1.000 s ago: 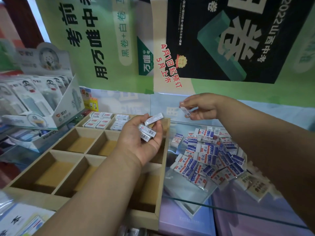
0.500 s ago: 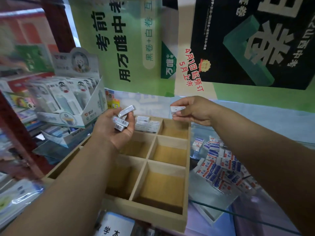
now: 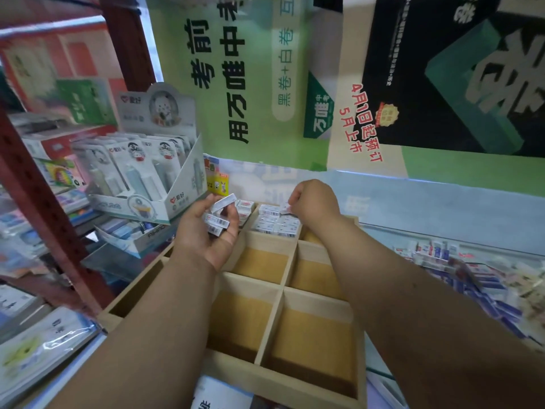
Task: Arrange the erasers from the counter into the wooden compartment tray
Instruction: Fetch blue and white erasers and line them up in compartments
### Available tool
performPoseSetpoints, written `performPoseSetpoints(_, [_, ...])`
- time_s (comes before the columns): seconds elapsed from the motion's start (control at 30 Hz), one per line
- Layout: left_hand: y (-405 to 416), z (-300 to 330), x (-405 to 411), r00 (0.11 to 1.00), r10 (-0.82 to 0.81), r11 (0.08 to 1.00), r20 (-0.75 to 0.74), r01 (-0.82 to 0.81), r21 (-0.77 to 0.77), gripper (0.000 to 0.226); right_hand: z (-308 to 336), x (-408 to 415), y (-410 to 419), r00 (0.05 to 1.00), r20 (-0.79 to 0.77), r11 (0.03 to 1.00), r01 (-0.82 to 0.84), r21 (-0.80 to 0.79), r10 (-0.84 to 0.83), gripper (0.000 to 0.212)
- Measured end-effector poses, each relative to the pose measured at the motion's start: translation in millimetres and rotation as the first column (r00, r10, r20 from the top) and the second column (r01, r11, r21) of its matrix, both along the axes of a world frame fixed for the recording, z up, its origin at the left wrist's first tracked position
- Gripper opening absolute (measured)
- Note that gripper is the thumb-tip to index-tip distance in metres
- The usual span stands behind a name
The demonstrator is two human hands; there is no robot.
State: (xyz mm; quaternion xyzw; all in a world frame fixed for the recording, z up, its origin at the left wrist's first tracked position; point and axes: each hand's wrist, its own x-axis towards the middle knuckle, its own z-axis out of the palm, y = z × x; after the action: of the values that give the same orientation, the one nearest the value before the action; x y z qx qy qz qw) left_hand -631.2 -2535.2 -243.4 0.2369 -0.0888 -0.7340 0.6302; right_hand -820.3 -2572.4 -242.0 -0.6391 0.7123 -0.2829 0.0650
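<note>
The wooden compartment tray [image 3: 280, 286] lies in front of me, its near cells bare. Rows of white erasers [image 3: 278, 222] fill the far cells. My left hand [image 3: 206, 231] hovers over the tray's far left part, palm up, holding a small stack of white erasers [image 3: 218, 215] with barcodes. My right hand [image 3: 312, 205] reaches over the far middle cell and pinches one eraser [image 3: 285, 207] just above the filled rows. A heap of blue-and-white erasers [image 3: 460, 267] lies on the glass counter at the right.
A cardboard display box of carded items [image 3: 147, 178] stands left of the tray, with a red metal shelf post [image 3: 44, 202] and stacked stationery beyond. Green and black posters [image 3: 383, 84] cover the wall behind. Plastic-wrapped booklets [image 3: 38, 349] sit at the lower left.
My view has swung left. My right hand carried its eraser from above the heap over to the far cells of the tray and lowered it. My left hand moved left, still holding its stack.
</note>
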Motion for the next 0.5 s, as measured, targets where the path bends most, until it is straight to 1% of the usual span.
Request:
performPoseSetpoints(0.1, [-2.3, -3.5, 0.8, 1.000, -0.017, 1.000, 0.023, 0.017, -0.011, 0.022, -5.5, -1.9, 1.7, 1.000, -0.026, 1.000, 0.012, -0.018, -0.012, 0.016])
performPoseSetpoints(0.17, [-3.6, -4.7, 1.3, 0.999, -0.019, 1.000, 0.034, 0.019, -0.009, 0.025, -6.0, -1.0, 1.8, 0.999, -0.034, 1.000, 0.010, 0.004, -0.010, 0.017])
performPoseSetpoints(0.27, [-3.4, -5.1, -0.1, 0.999, -0.022, 1.000, 0.046, 0.023, -0.013, 0.027, -5.7, 1.3, -0.1, 0.994, -0.107, 0.999, 0.009, 0.053, -0.003, 0.021])
performPoseSetpoints(0.37, [-3.7, -4.2, -1.0, 0.998, -0.017, 1.000, 0.058, 0.018, -0.013, 0.026, -4.2, 1.5, -3.5, 0.992, -0.124, 0.997, 0.010, 0.076, 0.000, 0.023])
performPoseSetpoints(0.5, [-6.0, -4.0, -0.8, 0.998, -0.017, 1.000, 0.055, 0.018, -0.024, 0.023, -6.5, 4.4, -6.2, 0.993, -0.121, 0.999, 0.020, 0.036, -0.016, 0.019])
